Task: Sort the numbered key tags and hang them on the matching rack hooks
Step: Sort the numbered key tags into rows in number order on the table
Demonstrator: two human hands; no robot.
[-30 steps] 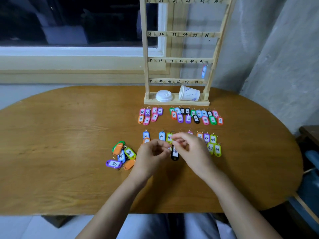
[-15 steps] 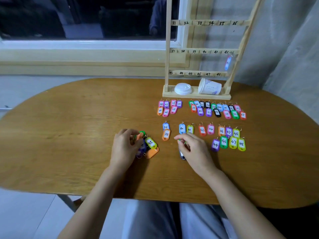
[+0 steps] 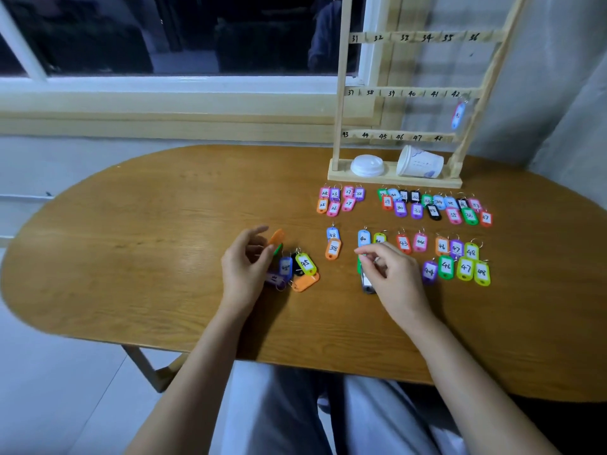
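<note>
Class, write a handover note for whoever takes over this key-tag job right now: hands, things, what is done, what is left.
Left hand pinches an orange tag just above the unsorted pile.
Right hand pinches a green tag at the near row.
Done: most tags lie in numbered rows on the table; one blue tag hangs on the rack under 42.
Left: sort the pile, then hang nearly everything.

Colourful numbered key tags (image 3: 465, 268) lie before wooden rack (image 3: 394, 182).
</note>
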